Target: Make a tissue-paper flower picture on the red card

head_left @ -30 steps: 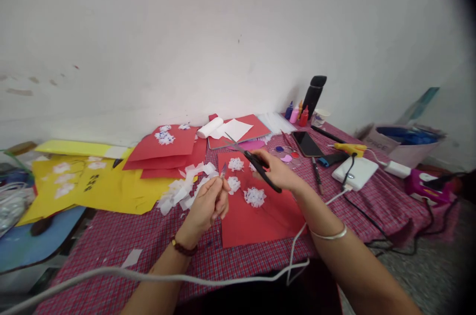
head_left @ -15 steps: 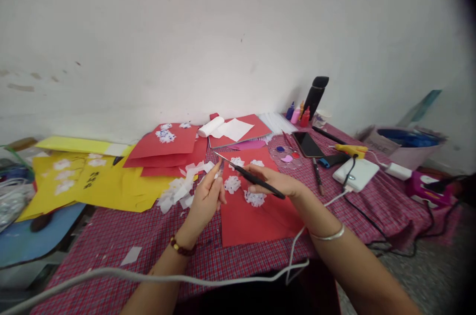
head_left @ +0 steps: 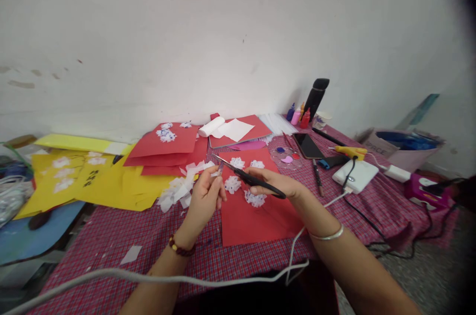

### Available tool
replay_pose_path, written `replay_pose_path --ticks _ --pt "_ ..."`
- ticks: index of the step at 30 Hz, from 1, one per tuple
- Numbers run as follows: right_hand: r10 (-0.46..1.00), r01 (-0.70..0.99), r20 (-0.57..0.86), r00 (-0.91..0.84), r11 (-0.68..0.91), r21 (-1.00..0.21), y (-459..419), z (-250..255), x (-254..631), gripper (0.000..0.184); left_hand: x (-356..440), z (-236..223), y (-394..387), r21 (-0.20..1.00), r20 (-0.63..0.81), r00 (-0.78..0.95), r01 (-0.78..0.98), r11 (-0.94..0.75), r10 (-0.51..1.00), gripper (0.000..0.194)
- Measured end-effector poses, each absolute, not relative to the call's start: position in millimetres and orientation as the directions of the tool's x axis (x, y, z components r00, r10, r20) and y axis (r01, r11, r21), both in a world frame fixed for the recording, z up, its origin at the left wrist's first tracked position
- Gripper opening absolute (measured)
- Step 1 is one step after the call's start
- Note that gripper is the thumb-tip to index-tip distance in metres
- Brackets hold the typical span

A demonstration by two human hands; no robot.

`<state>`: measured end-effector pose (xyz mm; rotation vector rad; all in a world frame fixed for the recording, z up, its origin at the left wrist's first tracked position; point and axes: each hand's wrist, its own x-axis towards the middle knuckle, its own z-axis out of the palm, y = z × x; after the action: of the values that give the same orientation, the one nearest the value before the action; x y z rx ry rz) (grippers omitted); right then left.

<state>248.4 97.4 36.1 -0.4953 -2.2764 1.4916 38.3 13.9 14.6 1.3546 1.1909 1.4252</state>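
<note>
My left hand point(head_left: 206, 200) pinches a small folded piece of paper point(head_left: 220, 169) above the table. My right hand point(head_left: 277, 183) grips black-handled scissors point(head_left: 248, 176), whose blades point left and meet the paper piece. Beneath both hands lies a red sheet point(head_left: 256, 211) with several white cut-paper flowers point(head_left: 255, 198) stuck on it. A heap of white paper scraps point(head_left: 181, 187) sits just left of my left hand.
Red sheets point(head_left: 169, 149) and yellow sheets point(head_left: 100, 178) cover the checked tablecloth point(head_left: 122, 235) at left. A phone point(head_left: 307, 144), paint palette point(head_left: 285, 155), glue gun point(head_left: 349, 150), white box point(head_left: 355, 174), small bottles point(head_left: 299, 114) and a black flask point(head_left: 315, 95) stand at right. A white cable point(head_left: 148, 278) crosses the near edge.
The scissors swung down and left from a raised position until their blades reached the paper piece in my left hand. My left hand rose slightly.
</note>
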Motion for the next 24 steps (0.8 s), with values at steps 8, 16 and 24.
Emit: replay_pose_path --ticks 8,16,24 --pt "0.645 -0.005 0.215 -0.733 0.312 -0.950 98.1 29.9 247.4 0.049 37.3 17.5 11.0 0.934 0.328 -0.198 0.216 -0.285 0.924 0.037" --pt "0.702 0.257 0.359 -0.616 0.610 -0.750 85.2 27.5 235.0 0.057 38.2 19.0 8.2 0.873 0.411 -0.231 0.379 -0.307 0.882 0.025" --pt "0.707 0.363 0.396 -0.586 0.666 -0.651 84.9 27.7 234.4 0.051 32.8 15.7 9.1 0.804 0.473 -0.254 0.516 -0.295 0.844 0.025"
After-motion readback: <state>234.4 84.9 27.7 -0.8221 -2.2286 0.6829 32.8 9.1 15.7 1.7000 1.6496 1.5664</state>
